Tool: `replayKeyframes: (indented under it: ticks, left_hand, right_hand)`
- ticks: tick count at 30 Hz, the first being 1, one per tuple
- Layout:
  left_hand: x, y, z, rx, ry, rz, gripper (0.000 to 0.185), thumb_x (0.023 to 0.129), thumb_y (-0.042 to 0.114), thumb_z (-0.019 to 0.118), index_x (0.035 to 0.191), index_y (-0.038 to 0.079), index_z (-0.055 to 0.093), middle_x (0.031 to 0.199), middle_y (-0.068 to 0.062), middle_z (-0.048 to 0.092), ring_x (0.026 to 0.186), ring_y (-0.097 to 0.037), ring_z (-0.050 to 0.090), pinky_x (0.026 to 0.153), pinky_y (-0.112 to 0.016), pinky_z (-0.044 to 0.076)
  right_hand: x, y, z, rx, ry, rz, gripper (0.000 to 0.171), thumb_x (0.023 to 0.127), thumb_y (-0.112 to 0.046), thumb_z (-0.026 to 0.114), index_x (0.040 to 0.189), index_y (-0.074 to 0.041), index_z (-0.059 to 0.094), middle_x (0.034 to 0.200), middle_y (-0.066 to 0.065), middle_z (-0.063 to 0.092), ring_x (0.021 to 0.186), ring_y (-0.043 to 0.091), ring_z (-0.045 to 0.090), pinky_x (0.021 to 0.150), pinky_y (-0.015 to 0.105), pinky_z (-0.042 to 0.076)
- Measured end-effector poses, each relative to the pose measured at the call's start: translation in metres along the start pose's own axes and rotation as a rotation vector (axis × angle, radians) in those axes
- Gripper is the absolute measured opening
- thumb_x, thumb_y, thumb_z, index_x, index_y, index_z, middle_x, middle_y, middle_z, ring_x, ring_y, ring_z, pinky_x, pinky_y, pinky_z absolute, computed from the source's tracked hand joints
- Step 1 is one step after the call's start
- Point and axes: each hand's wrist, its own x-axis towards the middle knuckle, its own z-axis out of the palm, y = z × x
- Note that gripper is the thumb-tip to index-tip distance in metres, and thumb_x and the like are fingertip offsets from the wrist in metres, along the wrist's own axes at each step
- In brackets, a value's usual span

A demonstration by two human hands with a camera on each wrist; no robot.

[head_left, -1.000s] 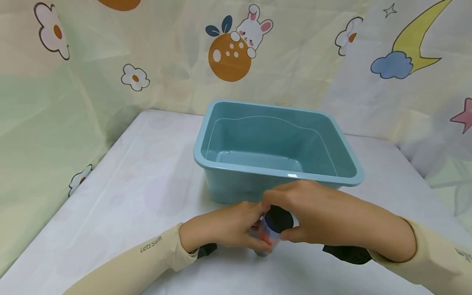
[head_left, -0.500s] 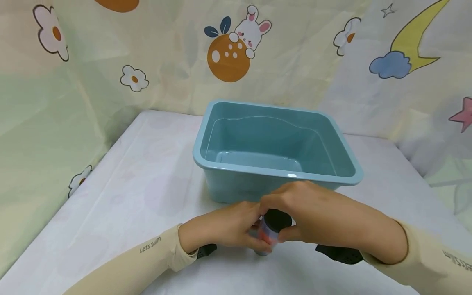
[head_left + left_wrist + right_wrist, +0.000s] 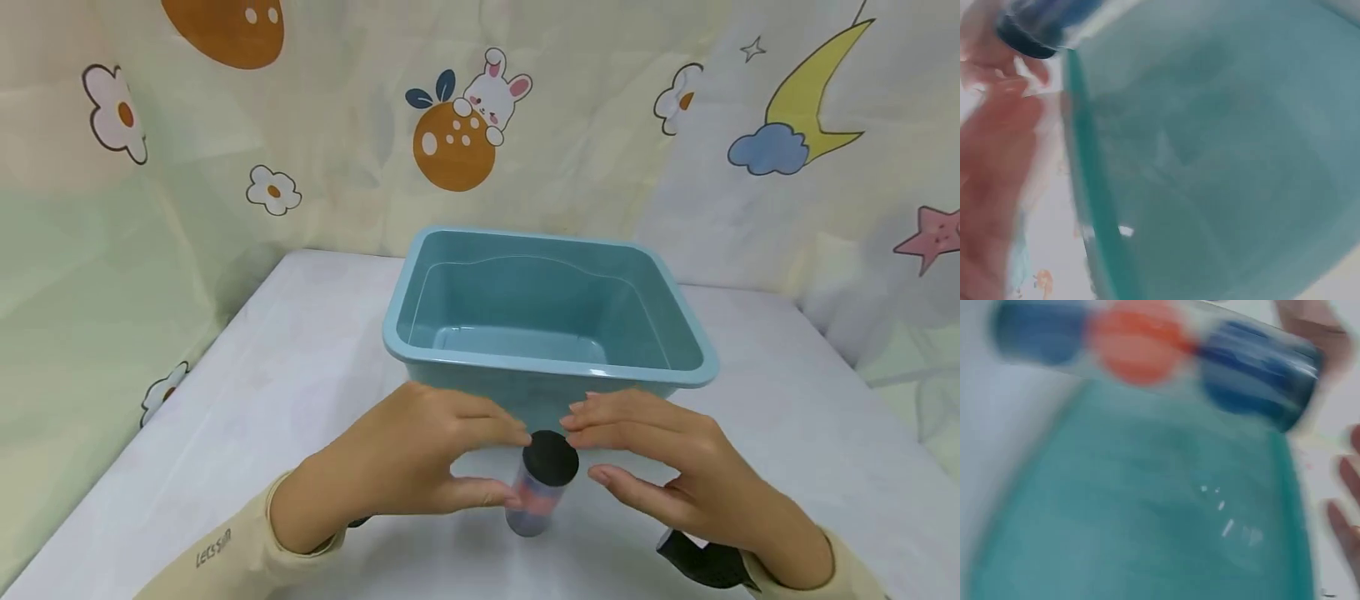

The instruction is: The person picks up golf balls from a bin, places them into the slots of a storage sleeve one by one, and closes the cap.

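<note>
Standing upright on the bench [image 3: 300,367] between both hands, a small jar [image 3: 538,492] with a black lid steadies itself. The left hand [image 3: 405,458] touches its side with the thumb, fingers relaxed; the right hand [image 3: 660,467] hovers spread beside it, holding nothing. A blue tub [image 3: 547,367] sits just beyond the fingertips.

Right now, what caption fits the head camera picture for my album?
Two hands, left hand and right hand, open beside a black-capped bottle before a blue tub.
</note>
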Motion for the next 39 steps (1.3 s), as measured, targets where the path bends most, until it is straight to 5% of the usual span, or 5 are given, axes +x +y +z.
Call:
replayKeyframes:
  ticks: [4, 9, 23, 31, 39]
  left_hand:
    - [0.001, -0.011, 0.011, 0.107, 0.227, 0.377, 0.039, 0.084, 0.038, 0.092, 0.109, 0.009, 0.084, 0.108, -0.001, 0.082, 0.104, -0.011, 0.079, 0.093, -0.019, 0.058]
    - [-0.004, -0.023, 0.026, 0.131, 0.264, 0.504, 0.037, 0.085, 0.043, 0.089, 0.103, 0.01, 0.086, 0.101, 0.0, 0.083, 0.101, -0.012, 0.079, 0.094, -0.018, 0.057]
    - [-0.016, -0.027, 0.042, -0.11, 0.293, 0.373, 0.009, 0.085, 0.018, 0.08, 0.09, 0.013, 0.085, 0.087, 0.004, 0.08, 0.093, -0.008, 0.079, 0.097, -0.029, 0.061]
    - [-0.015, -0.023, 0.044, -0.012, 0.321, 0.383, 0.016, 0.093, 0.014, 0.067, 0.087, 0.011, 0.082, 0.088, 0.001, 0.079, 0.086, -0.01, 0.078, 0.096, -0.029, 0.061]
    - [-0.024, -0.01, 0.038, 0.106, 0.376, 0.187, 0.028, 0.107, 0.018, 0.056, 0.105, 0.005, 0.081, 0.103, -0.005, 0.081, 0.102, -0.019, 0.079, 0.099, -0.039, 0.062]
  right_hand:
    - [-0.005, 0.014, 0.028, 0.028, 0.163, -0.255, 0.022, 0.107, -0.009, 0.064, 0.111, 0.01, 0.075, 0.118, 0.022, 0.076, 0.121, 0.028, 0.071, 0.117, 0.036, 0.049]
    - [-0.003, 0.021, 0.05, -0.005, 0.2, -0.369, 0.023, 0.106, -0.007, 0.061, 0.103, 0.01, 0.075, 0.103, 0.023, 0.078, 0.098, 0.034, 0.075, 0.109, 0.038, 0.056]
    - [-0.008, 0.025, 0.074, -0.007, 0.299, -0.368, 0.029, 0.101, -0.007, 0.052, 0.094, 0.009, 0.076, 0.094, 0.02, 0.078, 0.091, 0.031, 0.074, 0.101, 0.039, 0.056]
    - [-0.005, 0.025, 0.079, -0.076, 0.338, -0.385, 0.026, 0.098, -0.003, 0.051, 0.091, 0.008, 0.074, 0.09, 0.021, 0.075, 0.085, 0.031, 0.073, 0.088, 0.04, 0.058]
    - [-0.014, 0.01, 0.07, -0.185, 0.368, -0.155, 0.027, 0.107, -0.007, 0.055, 0.097, 0.008, 0.075, 0.106, 0.025, 0.071, 0.11, 0.031, 0.07, 0.108, 0.029, 0.054]
